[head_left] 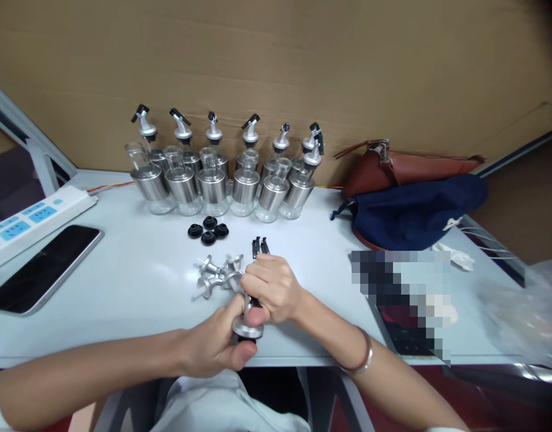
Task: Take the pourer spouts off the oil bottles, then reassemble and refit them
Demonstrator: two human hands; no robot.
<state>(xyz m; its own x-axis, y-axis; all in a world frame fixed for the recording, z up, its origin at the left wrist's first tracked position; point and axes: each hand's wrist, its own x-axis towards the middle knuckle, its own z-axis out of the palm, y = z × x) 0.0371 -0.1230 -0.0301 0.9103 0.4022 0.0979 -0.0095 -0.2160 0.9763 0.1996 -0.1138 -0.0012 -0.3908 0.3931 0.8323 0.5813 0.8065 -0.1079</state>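
Near the table's front edge my left hand (222,342) grips a silver pourer top (248,329) with a black base. My right hand (273,290) is closed round the upper end of the same pourer top, where a black part shows between the fingers. Just behind my hands lie several silver spouts (207,287). Small black levers (260,246) rest behind my right hand. Several black rubber stoppers (208,237) sit farther back, in front of the bottles.
Two rows of glass and steel bottles (213,186) stand at the back, several with pourer tops. On the left are a phone (44,270) and a power strip (37,219). A brown bag (411,168), a blue cloth bag (415,210) and a blurred device (406,330) lie right.
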